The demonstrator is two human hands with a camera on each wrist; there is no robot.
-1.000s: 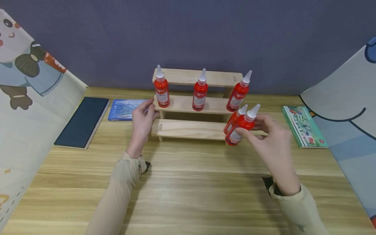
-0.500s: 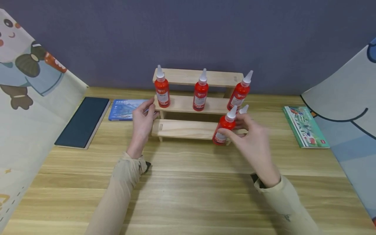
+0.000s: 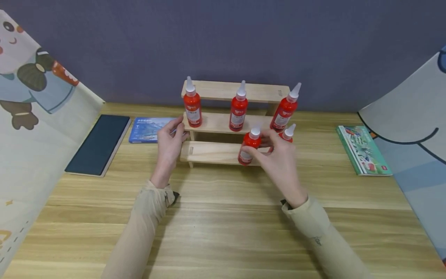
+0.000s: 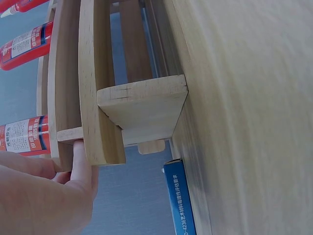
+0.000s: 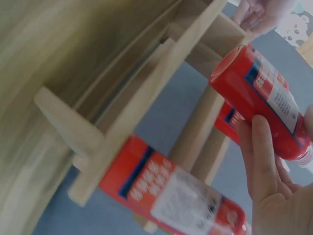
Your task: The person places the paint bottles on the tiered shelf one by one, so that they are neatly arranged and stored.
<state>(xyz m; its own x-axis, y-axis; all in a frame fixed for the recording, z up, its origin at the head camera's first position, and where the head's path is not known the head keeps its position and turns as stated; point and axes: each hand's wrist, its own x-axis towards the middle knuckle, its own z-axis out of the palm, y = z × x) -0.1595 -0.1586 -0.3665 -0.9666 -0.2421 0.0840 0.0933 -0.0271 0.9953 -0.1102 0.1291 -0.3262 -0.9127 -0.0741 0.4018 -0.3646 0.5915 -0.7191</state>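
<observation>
A three-step wooden rack (image 3: 216, 152) stands on the table. My left hand (image 3: 169, 145) holds the left end of its middle step; in the left wrist view its fingers (image 4: 80, 164) lie at that board's end. My right hand (image 3: 278, 164) pinches a red squeeze bottle (image 3: 249, 148) with a white pointed cap, upright at the middle of the lowest step. In the right wrist view this bottle (image 5: 264, 103) appears apart from the lowest board. Another red bottle (image 3: 287, 133), partly hidden by my right hand, stands at the lowest step's right end.
On the middle step stand three more red bottles, left (image 3: 192, 106), middle (image 3: 238, 110) and right (image 3: 285, 111). A dark tablet-like slab (image 3: 98, 145) and a blue box (image 3: 150, 130) lie to the left. A green book (image 3: 363, 150) lies right. Behind rises a dark panel (image 3: 223, 42).
My right hand has carried its bottle leftward, from in front of the lowest step's right end to its middle, uncovering part of the bottle behind. My left hand has stayed put.
</observation>
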